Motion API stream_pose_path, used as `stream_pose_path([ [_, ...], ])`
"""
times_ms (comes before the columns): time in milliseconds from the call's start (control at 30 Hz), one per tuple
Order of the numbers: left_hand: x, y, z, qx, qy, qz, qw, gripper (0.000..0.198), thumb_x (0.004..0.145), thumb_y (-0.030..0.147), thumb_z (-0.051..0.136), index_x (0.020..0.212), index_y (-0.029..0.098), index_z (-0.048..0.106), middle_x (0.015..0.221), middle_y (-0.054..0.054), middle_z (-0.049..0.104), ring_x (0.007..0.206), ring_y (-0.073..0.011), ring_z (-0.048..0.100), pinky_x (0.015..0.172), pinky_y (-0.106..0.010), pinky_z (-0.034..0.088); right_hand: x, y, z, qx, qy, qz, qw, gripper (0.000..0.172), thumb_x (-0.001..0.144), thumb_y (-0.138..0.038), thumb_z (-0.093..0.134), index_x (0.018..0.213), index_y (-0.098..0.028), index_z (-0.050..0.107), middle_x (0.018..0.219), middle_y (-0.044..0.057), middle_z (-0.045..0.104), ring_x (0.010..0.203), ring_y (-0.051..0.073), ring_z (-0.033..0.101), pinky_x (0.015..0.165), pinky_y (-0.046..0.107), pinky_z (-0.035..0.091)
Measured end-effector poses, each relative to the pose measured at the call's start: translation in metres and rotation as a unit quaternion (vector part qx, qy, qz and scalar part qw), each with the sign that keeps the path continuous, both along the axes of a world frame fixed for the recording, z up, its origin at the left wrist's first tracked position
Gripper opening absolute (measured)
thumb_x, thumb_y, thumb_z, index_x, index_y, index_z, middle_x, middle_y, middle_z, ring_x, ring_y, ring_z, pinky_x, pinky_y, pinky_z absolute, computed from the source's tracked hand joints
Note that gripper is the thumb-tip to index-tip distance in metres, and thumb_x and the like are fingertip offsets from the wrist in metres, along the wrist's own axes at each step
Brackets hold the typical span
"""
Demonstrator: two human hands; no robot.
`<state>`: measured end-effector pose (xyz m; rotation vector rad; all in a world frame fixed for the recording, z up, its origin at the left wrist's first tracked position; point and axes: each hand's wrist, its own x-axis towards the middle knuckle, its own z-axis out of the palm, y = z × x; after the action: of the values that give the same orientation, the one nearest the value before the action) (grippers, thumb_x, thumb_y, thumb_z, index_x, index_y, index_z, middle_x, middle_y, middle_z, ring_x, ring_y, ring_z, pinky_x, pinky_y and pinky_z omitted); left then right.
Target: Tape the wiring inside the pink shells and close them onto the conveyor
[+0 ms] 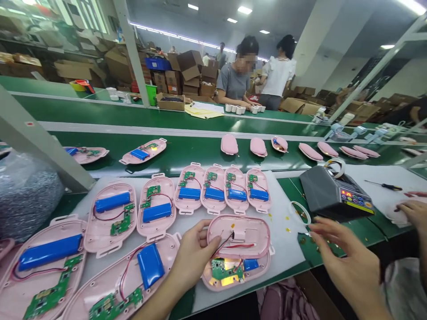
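Observation:
My left hand (195, 253) grips the left edge of a pink cover shell (243, 233), thumb on its inner face beside the red and black wires. The cover lies tilted over a pink base shell (233, 275) that holds a green circuit board and a small blue battery (250, 265). My right hand (347, 262) hovers to the right with fingers spread and nothing visible in them. Its fingertips are near the front of a grey tape dispenser (333, 195).
Several open pink shells (156, 209) with blue batteries lie on a white mat (283, 240). Closed pink units (229, 144) ride the green conveyor (200, 155). A screwdriver (383, 186), another person's hand (413, 211) and a grey bag (23, 195) are nearby. Workers stand beyond.

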<state>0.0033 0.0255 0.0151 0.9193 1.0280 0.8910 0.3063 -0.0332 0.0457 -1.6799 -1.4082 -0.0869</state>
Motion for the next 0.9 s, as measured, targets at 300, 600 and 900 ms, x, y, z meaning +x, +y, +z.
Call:
stream_pose_path([
  [300, 0.002, -0.007, -0.001, -0.016, -0.028, 0.000, 0.999, 0.043, 0.077, 0.035, 0.075, 0.111, 0.015, 0.058, 0.089, -0.010, 0.075, 0.077, -0.0229, 0.071, 0.068, -0.031, 0.056, -0.083, 0.077, 0.021, -0.104, -0.126, 0.458, 0.874, 0.033, 0.091, -0.007, 0.046, 0.108, -0.027, 0.067, 0.119, 0.004, 0.063, 0.108, 0.014, 0.061, 0.088, 0.028, 0.053],
  [600, 0.005, -0.008, 0.002, -0.047, -0.053, 0.018, 0.997, 0.047, 0.075, 0.037, 0.076, 0.115, 0.016, 0.063, 0.091, -0.010, 0.075, 0.079, -0.0239, 0.071, 0.073, -0.035, 0.056, -0.082, 0.095, -0.003, -0.030, -0.278, 0.490, 0.825, 0.027, 0.094, -0.009, 0.045, 0.099, -0.022, 0.067, 0.107, 0.005, 0.069, 0.085, 0.015, 0.065, 0.067, 0.026, 0.055],
  [900, 0.003, -0.006, -0.003, -0.040, -0.037, -0.007, 0.998, 0.048, 0.076, 0.033, 0.073, 0.119, 0.016, 0.059, 0.092, -0.011, 0.075, 0.080, -0.0250, 0.071, 0.072, -0.036, 0.057, -0.101, 0.102, 0.020, -0.001, -0.379, 0.523, 0.763, 0.016, 0.091, -0.009, 0.052, 0.090, -0.016, 0.067, 0.124, 0.011, 0.062, 0.108, 0.020, 0.060, 0.081, 0.033, 0.056],
])
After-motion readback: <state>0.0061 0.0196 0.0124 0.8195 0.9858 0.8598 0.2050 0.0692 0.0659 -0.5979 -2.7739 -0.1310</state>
